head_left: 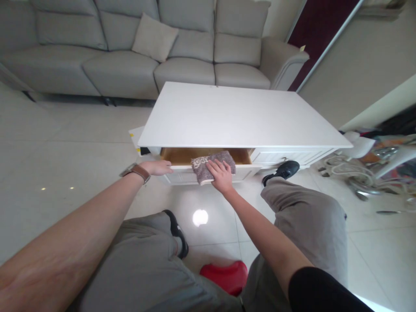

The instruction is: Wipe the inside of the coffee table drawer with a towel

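Observation:
A white coffee table (234, 115) stands in front of me with its left drawer (182, 175) pulled open, the wooden inside showing. My left hand (159, 167), a watch on its wrist, rests on the drawer's front edge with fingers curled over it. My right hand (221, 174) presses on a folded grey-brown towel (211, 164) that hangs over the drawer's front edge, partly inside the drawer. The fingers lie on top of the cloth.
A grey sofa (136, 52) with a cushion stands behind the table. A red stool (225, 277) sits under me between my knees. Cables and clutter (364, 173) lie on the floor at the right. The floor is glossy tile.

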Action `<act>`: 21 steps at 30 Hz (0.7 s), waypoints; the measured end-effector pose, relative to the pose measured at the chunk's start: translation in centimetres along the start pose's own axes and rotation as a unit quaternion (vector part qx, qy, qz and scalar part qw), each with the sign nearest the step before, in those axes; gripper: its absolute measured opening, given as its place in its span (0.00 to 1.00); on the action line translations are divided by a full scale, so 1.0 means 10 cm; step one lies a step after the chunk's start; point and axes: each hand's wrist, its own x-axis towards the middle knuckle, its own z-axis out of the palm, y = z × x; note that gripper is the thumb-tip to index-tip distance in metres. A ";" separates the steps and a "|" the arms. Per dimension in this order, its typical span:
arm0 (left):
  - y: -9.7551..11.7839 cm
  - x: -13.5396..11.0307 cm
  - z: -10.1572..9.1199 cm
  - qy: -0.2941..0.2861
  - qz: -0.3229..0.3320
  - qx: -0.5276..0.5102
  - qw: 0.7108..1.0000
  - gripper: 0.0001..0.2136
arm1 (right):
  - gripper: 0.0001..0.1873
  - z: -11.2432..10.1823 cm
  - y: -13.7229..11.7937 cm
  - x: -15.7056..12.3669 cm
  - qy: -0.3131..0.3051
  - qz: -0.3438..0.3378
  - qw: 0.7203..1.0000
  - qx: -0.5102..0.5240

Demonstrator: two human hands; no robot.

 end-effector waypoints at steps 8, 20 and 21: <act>-0.05 0.04 0.03 0.014 0.001 0.001 1.000 0.36 | 0.35 -0.16 0.89 -0.52 0.168 0.225 0.957 -0.068; -0.02 0.02 0.02 0.012 -0.003 0.011 1.000 0.35 | 0.36 -0.13 0.73 -0.43 0.220 0.334 0.916 -0.027; -0.03 0.01 0.02 0.010 0.001 0.009 1.000 0.35 | 0.36 -0.12 0.74 -0.44 0.218 0.331 0.918 -0.029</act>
